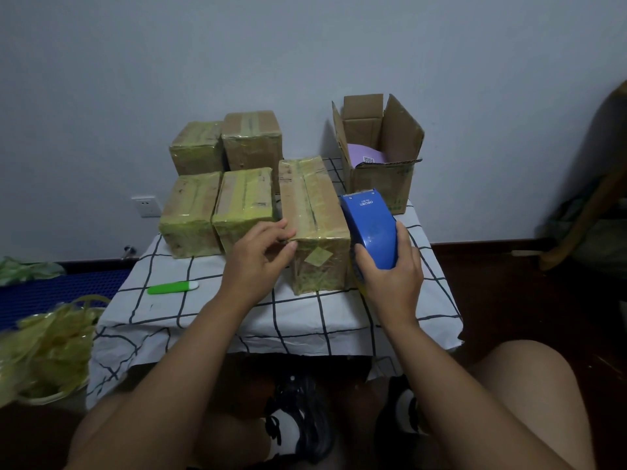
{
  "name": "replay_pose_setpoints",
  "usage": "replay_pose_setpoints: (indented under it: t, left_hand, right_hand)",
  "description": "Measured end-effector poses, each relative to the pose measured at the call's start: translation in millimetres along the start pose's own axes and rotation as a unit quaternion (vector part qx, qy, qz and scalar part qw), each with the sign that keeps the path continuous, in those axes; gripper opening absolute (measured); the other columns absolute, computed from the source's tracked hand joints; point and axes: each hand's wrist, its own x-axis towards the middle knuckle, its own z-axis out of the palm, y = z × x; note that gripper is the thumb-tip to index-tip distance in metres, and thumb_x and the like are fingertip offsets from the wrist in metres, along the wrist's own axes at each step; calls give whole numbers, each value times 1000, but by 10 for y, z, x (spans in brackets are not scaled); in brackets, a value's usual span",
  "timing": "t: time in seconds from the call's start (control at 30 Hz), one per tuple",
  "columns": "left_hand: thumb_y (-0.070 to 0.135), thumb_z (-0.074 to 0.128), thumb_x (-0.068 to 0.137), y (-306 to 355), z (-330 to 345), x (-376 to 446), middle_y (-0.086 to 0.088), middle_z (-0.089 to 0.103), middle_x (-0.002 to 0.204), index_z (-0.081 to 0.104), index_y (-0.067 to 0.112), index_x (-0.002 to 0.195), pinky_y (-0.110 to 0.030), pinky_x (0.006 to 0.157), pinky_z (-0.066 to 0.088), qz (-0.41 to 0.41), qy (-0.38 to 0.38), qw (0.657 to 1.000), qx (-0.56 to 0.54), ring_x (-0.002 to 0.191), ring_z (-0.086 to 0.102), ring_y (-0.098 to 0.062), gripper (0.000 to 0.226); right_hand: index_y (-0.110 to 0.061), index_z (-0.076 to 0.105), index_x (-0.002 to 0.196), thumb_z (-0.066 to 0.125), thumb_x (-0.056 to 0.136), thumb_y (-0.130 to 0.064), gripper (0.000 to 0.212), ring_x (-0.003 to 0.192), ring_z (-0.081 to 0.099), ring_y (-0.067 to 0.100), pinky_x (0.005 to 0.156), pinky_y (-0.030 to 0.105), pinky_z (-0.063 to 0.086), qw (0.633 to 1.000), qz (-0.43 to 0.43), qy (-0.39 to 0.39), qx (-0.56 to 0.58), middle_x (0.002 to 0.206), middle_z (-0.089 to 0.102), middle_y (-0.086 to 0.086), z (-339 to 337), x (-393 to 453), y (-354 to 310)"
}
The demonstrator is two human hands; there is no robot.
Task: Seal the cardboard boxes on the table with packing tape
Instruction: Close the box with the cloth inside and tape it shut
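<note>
- The right hand (390,266) is wrapped around a blue plastic handheld tape dispenser (369,228), which sits against the right side of the long brown cardboard box (314,215) standing nearest on the checked tablecloth (288,317).
- The left hand (258,256) steadies that box at its near left top corner, fingertips and thumb pressing the edge; it braces the box and does not close round it.
- The box already carries yellowish tape along its top seam and over its near end.
- Risk: the strip could wrinkle or fold onto itself if the dispenser is pulled at an angle to the side face.
- Risk: the box may slide or twist on the loose cloth, since only fingertips brace it.
- Risk: the cutter edge at the dispenser's far tip lies near the open brown cardboard box (380,157) and could snag its lowered flap.
- Count: six boxes in all — four smaller taped boxes (217,184) grouped at the left, the long one in hand, and one unsealed with a lilac item inside.
- Also one dispenser, one green-and-white pen-shaped tool (173,287) on the cloth, and a heap of crumpled yellowish tape (47,347) at the left.
</note>
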Motion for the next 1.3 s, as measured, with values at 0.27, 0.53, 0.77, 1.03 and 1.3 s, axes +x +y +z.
replay_pose_setpoints:
  t: [0.27,0.53,0.77,1.03,1.3]
  left_hand:
    - [31,55,95,100,-59,3,1,61,124,67,16,118,-34,84,54,21,-39,995,90,115,58,-12,30]
    - [31,52,91,202,63,98,-1,53,93,64,12,88,-42,68,51,29,-5,989,144,91,56,-24,23]
    - [49,50,89,328,149,139,6,60,108,66,23,105,-36,87,37,61,-27,979,194,104,47,-17,35]
    - [21,61,91,368,316,190,3,54,83,60,15,83,-30,71,28,97,-5,973,207,80,49,-19,10]
    - [34,55,90,455,419,221,2,58,86,67,16,90,-31,70,33,111,-26,969,221,81,54,-23,22]
  right_hand:
    - [-28,41,149,75,84,-38,74,96,43,6,80,23,36,1000,-1,-1,1,113,44,-6,0,-1,-14]
    - [-30,40,150,75,85,-38,74,96,43,9,80,25,37,1000,10,-2,1,112,44,-5,-3,4,-10]
    - [-29,39,151,75,85,-37,75,95,41,7,80,23,35,1000,8,-1,-6,112,43,-6,-3,2,-8]
    - [-28,39,151,76,85,-38,76,94,43,10,79,25,37,1000,5,-1,-10,111,44,-4,-2,3,-4]
    - [-30,39,150,76,82,-43,79,97,50,16,80,32,45,1000,12,-4,-3,114,51,2,28,10,26]
